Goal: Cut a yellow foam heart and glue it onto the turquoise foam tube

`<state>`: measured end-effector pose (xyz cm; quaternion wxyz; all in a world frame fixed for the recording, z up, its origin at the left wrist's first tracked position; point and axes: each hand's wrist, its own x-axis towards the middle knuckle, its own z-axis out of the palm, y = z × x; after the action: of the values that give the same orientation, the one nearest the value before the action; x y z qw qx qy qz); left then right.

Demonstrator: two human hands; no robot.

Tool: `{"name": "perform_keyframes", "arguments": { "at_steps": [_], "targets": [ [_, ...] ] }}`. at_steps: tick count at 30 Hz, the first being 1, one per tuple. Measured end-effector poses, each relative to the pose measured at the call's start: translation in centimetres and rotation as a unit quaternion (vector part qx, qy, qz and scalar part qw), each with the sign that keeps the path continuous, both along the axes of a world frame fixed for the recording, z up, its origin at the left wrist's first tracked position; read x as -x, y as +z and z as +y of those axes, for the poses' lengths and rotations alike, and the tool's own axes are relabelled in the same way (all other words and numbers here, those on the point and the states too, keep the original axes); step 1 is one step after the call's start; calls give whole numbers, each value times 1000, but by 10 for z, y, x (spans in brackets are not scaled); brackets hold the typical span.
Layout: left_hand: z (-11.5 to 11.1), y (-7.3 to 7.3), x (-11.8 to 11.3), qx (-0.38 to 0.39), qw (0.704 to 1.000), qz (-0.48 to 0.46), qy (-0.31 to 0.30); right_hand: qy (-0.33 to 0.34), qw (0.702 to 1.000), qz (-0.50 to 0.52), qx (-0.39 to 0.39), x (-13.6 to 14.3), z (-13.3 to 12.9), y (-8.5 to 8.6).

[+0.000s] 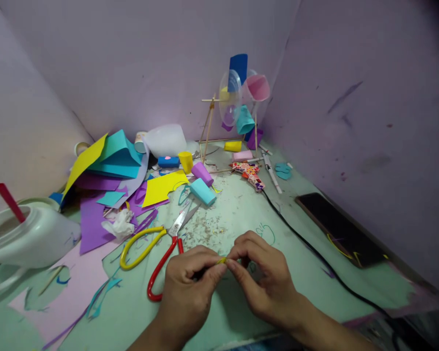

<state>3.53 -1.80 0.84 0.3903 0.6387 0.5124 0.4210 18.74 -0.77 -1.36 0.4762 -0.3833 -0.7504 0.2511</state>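
My left hand (192,287) and my right hand (261,278) meet near the front of the table, fingertips nearly touching. Between them both hands pinch a small yellow piece (222,261), mostly hidden by the fingers; its kind does not show. Left of my left hand lie open scissors (175,239) with one yellow and one red handle, blades pointing away. Beyond the hands sit rolled paper cups: a light blue one (203,191), a purple one (202,173) and a yellow one (186,162).
At the back stands a stick frame (209,122) carrying a clear plastic wheel (229,97) with coloured cups. A patterned glue gun (249,174) trails a black cord (307,241) past a dark phone (336,224). Paper sheets (95,229) and a white jug-like container (54,234) occupy the left.
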Motion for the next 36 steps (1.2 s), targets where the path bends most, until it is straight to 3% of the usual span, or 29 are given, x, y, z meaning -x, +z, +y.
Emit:
{"name": "perform_keyframes", "arguments": {
  "at_steps": [9,15,19,29,33,36],
  "targets": [
    [1,-3,1,-35,999,-40,5,-3,999,51,14,3,1,-3],
    [5,0,6,38,997,-48,44,-23,989,109,93,-4,10,1],
    [5,0,8,47,997,-56,31,21,988,116,102,1,10,7],
    [4,2,3,-99,993,-24,59,10,986,89,139,11,8,9],
    [5,1,2,-74,993,-39,82,30,982,78,170,12,5,8],
    [6,1,5,-29,996,-58,64,61,964,118,230,14,7,6]
  ]
}}
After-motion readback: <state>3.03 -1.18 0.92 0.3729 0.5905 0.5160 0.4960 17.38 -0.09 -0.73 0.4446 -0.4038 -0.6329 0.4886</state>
